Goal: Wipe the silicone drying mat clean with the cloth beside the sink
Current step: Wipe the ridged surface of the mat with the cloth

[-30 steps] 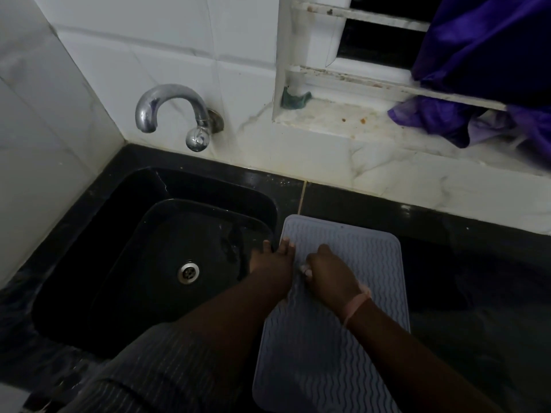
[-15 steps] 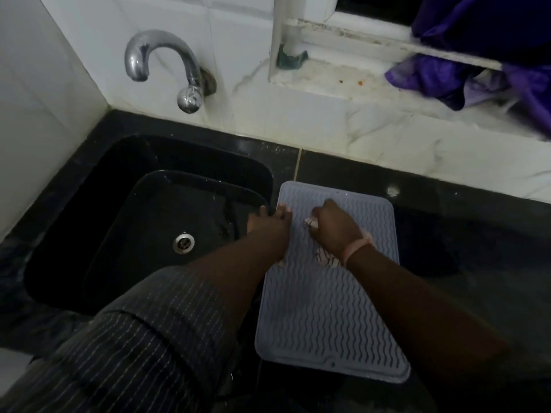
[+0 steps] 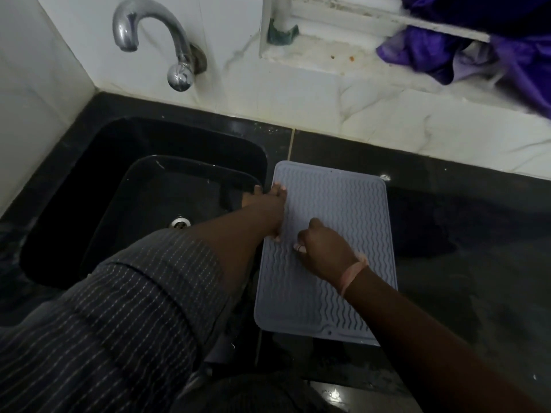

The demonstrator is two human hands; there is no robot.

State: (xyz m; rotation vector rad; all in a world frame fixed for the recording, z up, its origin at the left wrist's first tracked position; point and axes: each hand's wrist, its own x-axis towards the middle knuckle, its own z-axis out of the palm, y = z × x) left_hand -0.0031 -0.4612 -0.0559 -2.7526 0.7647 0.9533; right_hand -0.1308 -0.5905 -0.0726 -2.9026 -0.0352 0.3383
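Mat (image 3: 337, 204), hands on it, no legible writing

No readable text, label, brand, number or sign anywhere in view.

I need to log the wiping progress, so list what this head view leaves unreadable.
- Cloth: the curled right hand hides whatever it holds against the mat.
- Mat's near right corner: covered by the right forearm.
- Dark patch beside the mat: too dim to identify.
- Left hand: lies along the mat's left edge; grip unclear.
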